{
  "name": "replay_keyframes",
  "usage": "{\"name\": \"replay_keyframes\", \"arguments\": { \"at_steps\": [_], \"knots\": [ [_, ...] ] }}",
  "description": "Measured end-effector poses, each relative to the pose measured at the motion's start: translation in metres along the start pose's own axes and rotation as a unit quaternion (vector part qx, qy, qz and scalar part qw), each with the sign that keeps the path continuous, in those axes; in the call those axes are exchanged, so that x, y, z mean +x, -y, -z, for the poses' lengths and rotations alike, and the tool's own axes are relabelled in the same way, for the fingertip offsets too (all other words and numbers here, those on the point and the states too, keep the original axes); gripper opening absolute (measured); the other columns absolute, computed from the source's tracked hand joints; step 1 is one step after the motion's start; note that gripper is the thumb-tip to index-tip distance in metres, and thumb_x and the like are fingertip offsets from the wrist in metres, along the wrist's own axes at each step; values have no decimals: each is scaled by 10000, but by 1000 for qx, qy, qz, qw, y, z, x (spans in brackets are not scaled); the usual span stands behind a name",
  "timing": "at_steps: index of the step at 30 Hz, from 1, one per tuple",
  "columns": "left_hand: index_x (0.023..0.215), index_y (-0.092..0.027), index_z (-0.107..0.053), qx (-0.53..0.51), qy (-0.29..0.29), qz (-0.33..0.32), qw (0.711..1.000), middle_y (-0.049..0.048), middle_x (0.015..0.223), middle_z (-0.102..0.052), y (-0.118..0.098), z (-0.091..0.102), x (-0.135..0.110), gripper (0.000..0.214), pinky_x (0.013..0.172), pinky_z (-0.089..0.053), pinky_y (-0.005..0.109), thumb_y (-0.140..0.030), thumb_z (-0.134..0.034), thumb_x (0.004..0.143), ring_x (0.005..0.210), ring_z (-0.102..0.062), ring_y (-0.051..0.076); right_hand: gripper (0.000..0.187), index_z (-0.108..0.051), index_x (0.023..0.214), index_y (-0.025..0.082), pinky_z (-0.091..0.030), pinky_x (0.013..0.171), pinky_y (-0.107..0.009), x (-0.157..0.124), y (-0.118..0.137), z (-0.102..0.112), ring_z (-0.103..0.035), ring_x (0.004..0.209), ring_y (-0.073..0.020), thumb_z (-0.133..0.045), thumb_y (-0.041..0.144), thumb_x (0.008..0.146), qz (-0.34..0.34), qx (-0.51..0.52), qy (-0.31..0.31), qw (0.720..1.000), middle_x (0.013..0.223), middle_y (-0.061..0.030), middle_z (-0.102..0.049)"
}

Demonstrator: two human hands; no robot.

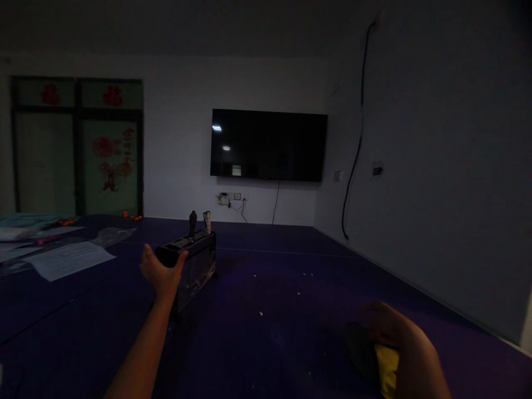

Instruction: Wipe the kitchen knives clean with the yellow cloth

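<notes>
My left hand [163, 272] grips the near end of a black knife block [195, 263] that stands on the dark purple table [270, 310]. Two handles stick up from the block's far end: a black one [192, 223] and a light patterned one [206, 221]. Low at the right, my right hand [384, 324] presses down on a yellow and dark sponge or cloth [384, 368] on the table; its fingers are curled over it. The room is dim.
White papers [68, 259] and clear plastic wrap [110, 235] lie at the table's left. Small white crumbs dot the middle. A black wall screen [268, 145] hangs beyond, a grey wall [436, 194] runs along the right, and a door with red decorations [110, 160] is at the left.
</notes>
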State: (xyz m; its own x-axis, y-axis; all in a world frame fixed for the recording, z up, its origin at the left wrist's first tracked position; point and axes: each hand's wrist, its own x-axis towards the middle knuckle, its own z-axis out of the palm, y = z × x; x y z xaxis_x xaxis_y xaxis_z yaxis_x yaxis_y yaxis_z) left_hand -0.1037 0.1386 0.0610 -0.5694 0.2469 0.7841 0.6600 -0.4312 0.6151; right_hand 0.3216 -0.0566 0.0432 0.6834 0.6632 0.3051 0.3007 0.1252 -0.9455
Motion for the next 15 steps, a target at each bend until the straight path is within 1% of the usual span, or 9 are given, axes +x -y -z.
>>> {"name": "replay_keyframes", "arguments": {
  "at_steps": [1,4,5,7,8,10,12,14,15],
  "knots": [
    [1334,-63,-254,-13,-11,-15,1000,244,1335,-330,-6,1,3,942,1028,-175,493,-635,-562,652,1248,-284,358,261,-535,1107,222,-485,758,-358,10,4,-1,-554,952,-195,-529,314,863,-5,-5,26,1000,1151,-65,-526],
    [1299,-95,-329,-63,-41,-57,996,199,1304,-384,-28,5,9,793,1031,-205,435,-597,-523,716,1233,-319,303,260,-527,1115,196,-484,772,-378,35,15,-9,-556,928,-187,-496,310,883,-14,-20,108,994,1147,-74,-530],
    [1277,-106,-360,-79,-49,-66,994,183,1287,-406,-37,6,11,733,1021,-229,419,-579,-508,737,1219,-339,284,283,-518,1122,168,-489,753,-379,41,18,-13,-565,914,-190,-519,301,872,-14,-25,135,990,1125,-73,-538],
    [1224,-143,-423,-109,-64,-65,990,142,1234,-464,-59,9,11,604,975,-298,390,-531,-496,768,1164,-400,250,176,-583,1011,187,-501,689,-327,49,25,-23,-584,794,-155,-534,260,858,-12,-35,191,981,995,-49,-601],
    [1193,-154,-451,-127,-61,-64,988,125,1192,-497,-70,10,11,556,942,-335,373,-506,-512,767,1124,-433,236,154,-622,931,188,-496,608,-304,50,29,-29,-590,683,-152,-599,180,779,-7,-39,217,975,859,-34,-639],
    [1098,-172,-528,-171,-36,-63,983,95,1122,-541,-95,14,7,443,893,-374,347,-465,-534,766,1066,-474,219,275,-661,819,174,-440,472,-263,49,41,-41,-557,499,-145,-631,32,584,12,-41,264,964,622,4,-638],
    [991,-181,-587,-236,47,-44,970,74,1025,-591,-119,18,-1,351,849,-403,329,-443,-551,760,976,-530,207,387,-671,855,175,-407,446,-240,44,56,-54,-562,483,-146,-575,15,516,46,-29,290,956,596,18,-644],
    [964,-191,-613,-289,187,-2,939,65,955,-622,-139,23,-11,337,825,-415,328,-443,-576,743,902,-569,205,434,-670,912,194,-427,491,-241,33,75,-67,-591,561,-152,-563,53,516,86,-12,299,950,674,15,-663],
    [985,-198,-614,-301,272,1,914,67,959,-629,-148,25,-17,360,828,-413,336,-439,-607,717,904,-573,212,441,-668,938,202,-443,534,-249,27,84,-74,-602,615,-158,-567,75,527,111,-3,299,948,702,12,-666]
  ]
}}
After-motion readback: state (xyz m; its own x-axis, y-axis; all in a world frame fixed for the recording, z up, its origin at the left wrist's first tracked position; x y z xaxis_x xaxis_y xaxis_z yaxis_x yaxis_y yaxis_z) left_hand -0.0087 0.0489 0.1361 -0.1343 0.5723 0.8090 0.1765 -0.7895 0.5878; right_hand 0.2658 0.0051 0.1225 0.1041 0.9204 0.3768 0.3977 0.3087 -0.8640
